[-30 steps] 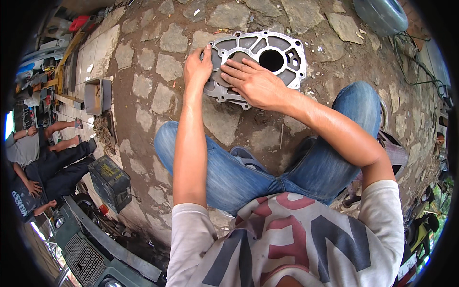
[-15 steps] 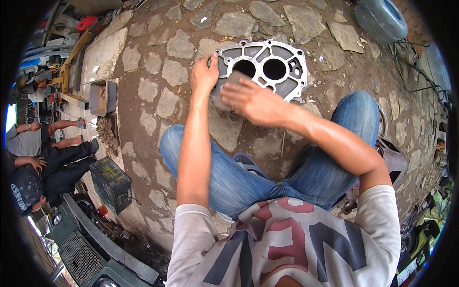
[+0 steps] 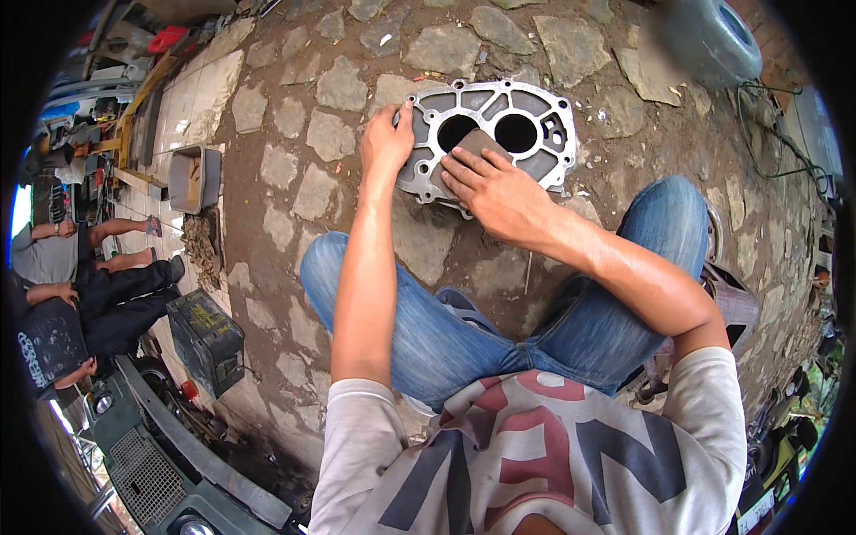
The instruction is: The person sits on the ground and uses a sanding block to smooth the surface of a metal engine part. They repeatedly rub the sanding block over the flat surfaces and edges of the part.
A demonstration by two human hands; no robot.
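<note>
A grey cast-metal gear housing (image 3: pixel 535 166) lies face up on the ground in front of my knees, with two large round bores and bolt holes round its bright rim. My left hand (image 3: pixel 387 141) grips its left edge, the thumb at the upper left corner. Under the fingers of my right hand (image 3: pixel 501 194) is a brownish-grey rectangular piece of sandpaper (image 3: pixel 481 143), pressed against the housing's face. It partly covers the lower side of the left bore. Whether it is wrapped round a block, I cannot tell.
Rough stone paving (image 3: pixel 343 85) surrounds the housing. At left stand a grey plastic basin (image 3: pixel 194 178), a dark battery-like box (image 3: pixel 207 343) and a green vehicle front (image 3: pixel 147 473); two people sit beyond. A bluish plastic container (image 3: pixel 713 45) and green cord (image 3: pixel 785 147) lie far right.
My right hand has slid the sandpaper up and to the right across the housing's face, from its lower left edge towards the space between the bores. My left hand keeps its hold.
</note>
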